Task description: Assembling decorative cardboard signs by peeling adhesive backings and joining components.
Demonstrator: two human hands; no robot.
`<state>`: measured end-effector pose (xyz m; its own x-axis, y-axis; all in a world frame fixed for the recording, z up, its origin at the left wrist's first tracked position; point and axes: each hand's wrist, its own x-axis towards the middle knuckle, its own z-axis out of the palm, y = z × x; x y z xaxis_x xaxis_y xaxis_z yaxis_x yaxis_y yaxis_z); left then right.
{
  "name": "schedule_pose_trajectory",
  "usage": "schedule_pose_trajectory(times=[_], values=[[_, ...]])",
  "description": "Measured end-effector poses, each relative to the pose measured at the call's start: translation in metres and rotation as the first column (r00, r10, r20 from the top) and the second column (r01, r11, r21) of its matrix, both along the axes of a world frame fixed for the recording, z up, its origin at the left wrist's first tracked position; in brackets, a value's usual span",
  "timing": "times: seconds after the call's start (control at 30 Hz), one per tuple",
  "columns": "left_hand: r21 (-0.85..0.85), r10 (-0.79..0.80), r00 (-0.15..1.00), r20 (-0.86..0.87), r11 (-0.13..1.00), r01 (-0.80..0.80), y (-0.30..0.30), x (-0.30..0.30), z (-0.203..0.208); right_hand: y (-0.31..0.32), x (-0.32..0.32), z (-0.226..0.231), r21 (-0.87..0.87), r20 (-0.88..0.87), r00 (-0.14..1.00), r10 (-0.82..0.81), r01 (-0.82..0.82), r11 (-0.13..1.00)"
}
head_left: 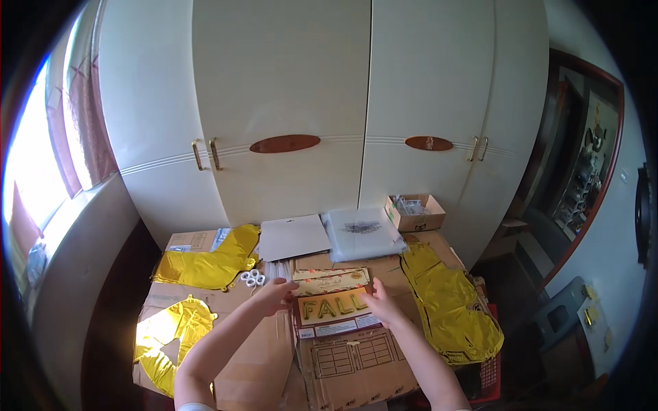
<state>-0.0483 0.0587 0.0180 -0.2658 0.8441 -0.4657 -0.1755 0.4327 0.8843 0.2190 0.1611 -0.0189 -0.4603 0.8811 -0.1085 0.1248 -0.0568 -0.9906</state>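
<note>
A printed card (332, 316) with a picture of gold balloon letters lies flat over the middle of the cardboard, a cream patterned strip (329, 281) along its far edge. My left hand (276, 297) is closed at the card's left side, its fingertips by the upper left corner. On the right edge, the thumb of my right hand (384, 306) rests on top, with the other fingers partly hidden. Flat gold foil balloons surround this spot: one (209, 264) at the far left, one (177, 335) at the near left, and a large one (449, 301) on the right.
Several small white ribbon rolls (252, 279) sit left of the card. Behind stand a stack of grey-white sheets (295, 238), a clear plastic-wrapped pack (363, 233) and an open cardboard box (415, 214) with clear packets. White wardrobe doors (288, 82) close off the back; a doorway opens at right.
</note>
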Motion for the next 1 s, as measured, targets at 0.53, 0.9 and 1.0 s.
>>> schedule_pose_trajectory(times=[0.53, 0.9, 1.0], values=[[0.75, 0.064, 0.991, -0.116, 0.66, 0.045, -0.054, 0.029, 0.001, -0.015, -0.009, 0.0, 0.313, -0.395, 0.917, -0.052, 0.188, 0.931], [0.848, 0.158, 0.984, -0.086, 0.531, -0.011, -0.086, 0.05, -0.025, -0.056, -0.021, -0.007, 0.682, -0.258, 0.966, 0.027, 0.163, 0.713], [0.835, 0.216, 0.973, -0.082, 0.547, -0.052, -0.087, 0.053, -0.03, -0.064, -0.02, -0.007, 0.653, -0.26, 0.965, 0.037, 0.147, 0.743]])
